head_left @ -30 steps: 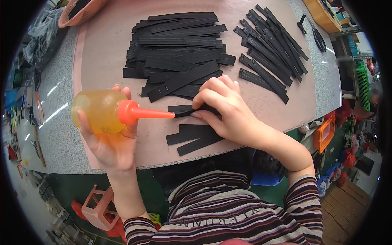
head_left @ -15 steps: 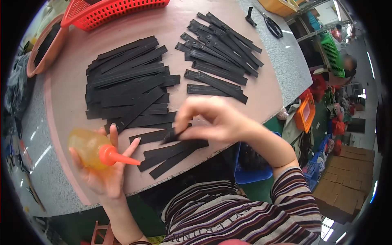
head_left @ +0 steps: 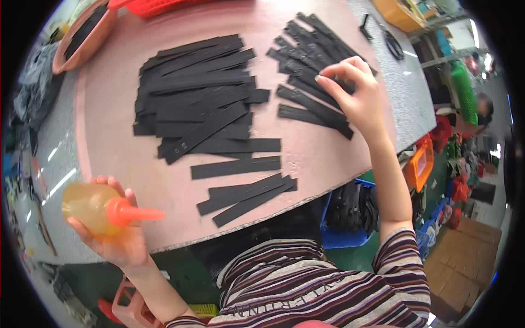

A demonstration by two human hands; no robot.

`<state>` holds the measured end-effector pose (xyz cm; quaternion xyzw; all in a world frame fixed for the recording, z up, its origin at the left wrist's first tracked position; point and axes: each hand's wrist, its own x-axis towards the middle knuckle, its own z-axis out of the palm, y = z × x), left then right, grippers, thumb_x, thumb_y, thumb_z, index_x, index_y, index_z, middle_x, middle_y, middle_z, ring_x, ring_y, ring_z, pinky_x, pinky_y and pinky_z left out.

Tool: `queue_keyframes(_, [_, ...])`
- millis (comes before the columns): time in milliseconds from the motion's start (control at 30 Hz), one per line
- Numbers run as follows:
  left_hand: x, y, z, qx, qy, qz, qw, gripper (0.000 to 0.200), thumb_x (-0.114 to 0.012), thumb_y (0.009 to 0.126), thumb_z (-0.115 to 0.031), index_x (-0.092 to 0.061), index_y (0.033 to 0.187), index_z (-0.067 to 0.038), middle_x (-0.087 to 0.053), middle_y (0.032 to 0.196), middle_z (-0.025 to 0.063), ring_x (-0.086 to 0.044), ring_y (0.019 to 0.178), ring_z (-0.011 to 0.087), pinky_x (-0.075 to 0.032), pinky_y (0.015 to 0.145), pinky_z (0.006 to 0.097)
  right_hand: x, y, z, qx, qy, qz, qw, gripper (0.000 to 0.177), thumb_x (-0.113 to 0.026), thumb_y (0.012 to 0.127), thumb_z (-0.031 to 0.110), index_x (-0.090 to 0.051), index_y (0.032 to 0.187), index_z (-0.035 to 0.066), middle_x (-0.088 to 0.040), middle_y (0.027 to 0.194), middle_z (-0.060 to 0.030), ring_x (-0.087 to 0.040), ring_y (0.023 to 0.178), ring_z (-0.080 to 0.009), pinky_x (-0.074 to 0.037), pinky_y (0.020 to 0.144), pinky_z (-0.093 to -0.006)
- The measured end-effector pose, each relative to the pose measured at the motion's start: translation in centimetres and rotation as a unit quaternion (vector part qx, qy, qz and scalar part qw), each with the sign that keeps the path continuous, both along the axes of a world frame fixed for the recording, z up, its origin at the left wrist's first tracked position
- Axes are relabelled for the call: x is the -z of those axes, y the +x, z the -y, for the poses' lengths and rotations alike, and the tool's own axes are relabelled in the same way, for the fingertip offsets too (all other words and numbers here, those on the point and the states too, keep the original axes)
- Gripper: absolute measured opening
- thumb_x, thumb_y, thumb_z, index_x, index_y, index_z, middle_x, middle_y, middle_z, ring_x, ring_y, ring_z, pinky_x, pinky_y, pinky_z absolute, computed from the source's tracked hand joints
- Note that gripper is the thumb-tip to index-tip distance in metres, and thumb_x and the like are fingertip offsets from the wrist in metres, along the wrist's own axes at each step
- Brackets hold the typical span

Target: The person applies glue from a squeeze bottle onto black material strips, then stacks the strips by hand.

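My left hand (head_left: 117, 240) is wrapped round a squeeze bottle (head_left: 90, 205) of yellowish liquid, its orange nozzle (head_left: 134, 212) pointing right. Over the right-hand group of black strips (head_left: 311, 65) is my right hand (head_left: 355, 93), thumb and forefinger tips drawn close together. Whether a strip is between those fingertips I cannot make out. A larger pile of flat black strips (head_left: 191, 93) lies to the left on the pink work surface (head_left: 306, 158). Nearer my body are a single black strip (head_left: 235, 167) and a few overlapping strips (head_left: 249, 198).
A red basket (head_left: 169, 5) and a pink bowl (head_left: 87, 41) of black pieces sit at the far side. Scissors (head_left: 392, 46) lie at the table's right. Below the edge is a blue bin (head_left: 344, 238) holding black material. A person (head_left: 484, 106) is in the background.
My right hand has moved from the near strips, where it held a black piece, up and right to the right-hand group. The left hand has shifted left with the bottle. The view has shifted.
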<state>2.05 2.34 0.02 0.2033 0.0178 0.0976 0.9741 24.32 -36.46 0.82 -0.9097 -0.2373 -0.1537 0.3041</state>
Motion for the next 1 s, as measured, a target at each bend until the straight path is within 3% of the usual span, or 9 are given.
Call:
queue_keyframes(100, [0.0,-0.7,0.4,-0.162,0.283,-0.146,0.934,0.071,-0.059,0.098,-0.048,-0.037,0.149,-0.004,-0.047,0.146,0.0204,-0.047,0.136,0.0366,-0.043,0.112,0.0525,-0.7,-5.4,-6.0,-0.223,0.059,-0.049,0.972,0.013,-0.078,0.076,0.006,-0.073,0.087,0.006,-0.064,0.086,-0.0085,-0.061,0.080,-0.0264,-0.051,0.072,-0.0368])
queue_keyframes(167, [0.2,0.3,1.7,-0.161,0.381,-0.166,0.895,0.070,-0.059,0.097,-0.049,-0.039,0.146,-0.003,-0.049,0.143,0.0203,-0.050,0.133,0.0362,-0.045,0.108,0.0500,-0.1,-8.1,-8.7,-0.347,-0.001,-0.048,0.937,0.030,-0.078,0.074,0.003,-0.071,0.103,0.003,-0.060,0.091,-0.0069,-0.058,0.079,-0.0235,-0.049,0.072,-0.0345])
queue_keyframes(233, [0.3,1.0,2.5,-0.137,0.448,-0.171,0.867,0.068,-0.059,0.097,-0.047,-0.039,0.144,-0.002,-0.051,0.141,0.0201,-0.052,0.132,0.0359,-0.045,0.107,0.0491,1.4,-9.7,-10.6,-0.364,-0.035,-0.017,0.931,0.034,-0.075,0.072,0.005,-0.070,0.106,0.001,-0.059,0.098,-0.0078,-0.058,0.081,-0.0236,-0.049,0.073,-0.0349])
queue_keyframes(333, [0.5,2.0,3.8,-0.139,0.462,-0.169,0.859,0.063,-0.062,0.096,-0.042,-0.042,0.141,-0.002,-0.053,0.137,0.0209,-0.055,0.128,0.0357,-0.047,0.106,0.0476,2.4,-10.0,-11.0,-0.353,-0.078,0.037,0.932,0.036,-0.073,0.071,0.006,-0.070,0.107,-0.001,-0.059,0.101,-0.0089,-0.058,0.082,-0.0232,-0.049,0.073,-0.0353])
queue_keyframes(600, [0.4,3.2,3.1,-0.119,0.471,-0.189,0.854,0.063,-0.065,0.094,-0.039,-0.043,0.138,-0.001,-0.056,0.133,0.0224,-0.060,0.122,0.0366,-0.051,0.102,0.0462,2.4,-10.0,-11.1,-0.350,-0.064,0.019,0.934,0.039,-0.072,0.069,0.007,-0.070,0.107,0.000,-0.059,0.102,-0.0093,-0.060,0.084,-0.0230,-0.050,0.073,-0.0342])
queue_keyframes(700, [0.2,2.8,2.9,-0.126,0.466,-0.176,0.858,0.064,-0.072,0.090,-0.038,-0.047,0.134,0.002,-0.059,0.128,0.0245,-0.062,0.117,0.0337,-0.050,0.100,0.0466,2.6,-9.9,-11.1,-0.350,-0.047,0.016,0.935,0.037,-0.072,0.070,0.006,-0.070,0.106,-0.001,-0.060,0.101,-0.0091,-0.059,0.082,-0.0235,-0.049,0.072,-0.0346])
queue_keyframes(800, [0.7,2.4,1.8,-0.114,0.486,-0.178,0.848,0.067,-0.065,0.094,-0.045,-0.044,0.140,-0.001,-0.055,0.135,0.0223,-0.057,0.127,0.0370,-0.052,0.100,0.0450,2.6,-9.8,-11.2,-0.347,-0.028,-0.029,0.937,0.033,-0.073,0.072,0.007,-0.069,0.105,0.002,-0.058,0.100,-0.0075,-0.057,0.084,-0.0246,-0.046,0.074,-0.0365])
queue_keyframes(900, [1.2,0.8,-0.4,-0.173,0.298,-0.125,0.930,0.073,-0.062,0.095,-0.047,-0.040,0.144,0.002,-0.051,0.140,0.0231,-0.050,0.133,0.0378,-0.052,0.102,0.0462,0.8,-9.2,-10.6,-0.276,-0.053,-0.097,0.955,0.023,-0.073,0.075,0.009,-0.066,0.097,0.005,-0.054,0.098,-0.0065,-0.053,0.093,-0.0247,-0.040,0.081,-0.0373])
queue_keyframes(1000, [0.0,0.6,-2.2,-0.198,0.229,-0.074,0.950,0.075,-0.059,0.097,-0.048,-0.037,0.145,0.006,-0.044,0.145,0.0236,-0.044,0.138,0.0393,-0.052,0.105,0.0483,0.6,-9.2,-10.1,-0.234,-0.051,-0.143,0.960,0.017,-0.074,0.078,0.012,-0.063,0.091,0.008,-0.050,0.099,-0.0061,-0.049,0.100,-0.0250,-0.034,0.085,-0.0383])
